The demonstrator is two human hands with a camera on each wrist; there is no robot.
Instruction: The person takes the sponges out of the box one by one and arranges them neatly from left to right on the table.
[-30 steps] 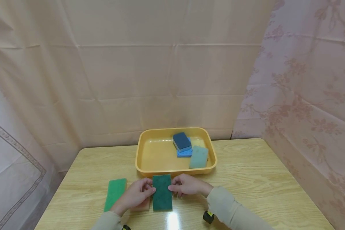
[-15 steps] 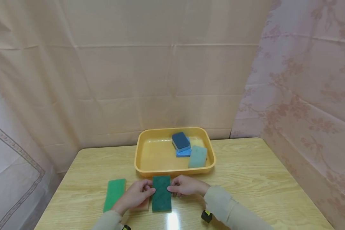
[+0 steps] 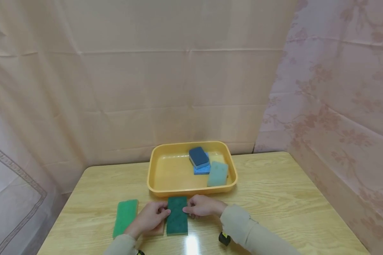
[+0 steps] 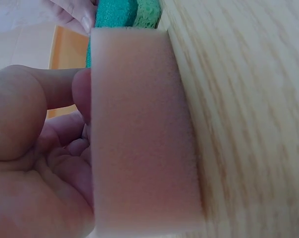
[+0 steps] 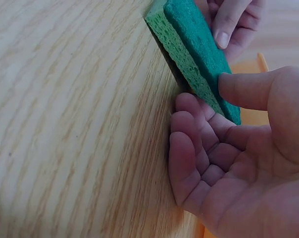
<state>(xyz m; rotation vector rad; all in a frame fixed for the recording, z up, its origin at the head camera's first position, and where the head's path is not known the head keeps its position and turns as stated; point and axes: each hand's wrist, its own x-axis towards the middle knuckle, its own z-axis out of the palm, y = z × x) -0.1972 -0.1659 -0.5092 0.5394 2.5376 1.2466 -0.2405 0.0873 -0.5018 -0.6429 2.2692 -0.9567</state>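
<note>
A scouring sponge (image 3: 177, 216) with a dark green pad on top and a light green porous layer below lies lengthwise between both hands, in front of the tray. My right hand (image 3: 205, 205) pinches its right edge, thumb on top and fingers curled at the side, as the right wrist view shows. At the opposite edge, my left hand (image 3: 150, 216) pinches it with the thumb on the pad. Under the left hand sits a pink foam sponge (image 4: 142, 129), partly covered in the head view. Further left lies a bright green-topped sponge (image 3: 125, 218).
Behind the hands stands a yellow tray (image 3: 166, 193). Inside, at its right side, are a dark-topped blue sponge (image 3: 198, 156), a bright blue sponge (image 3: 201, 170) and a pale green sponge (image 3: 218, 173). The wooden table (image 3: 284, 198) extends to the right; curtains hang behind.
The head view has shifted slightly, so everything sits a little further left in it. Both hands keep their hold on the dark green scouring sponge, with hardly any other movement.
</note>
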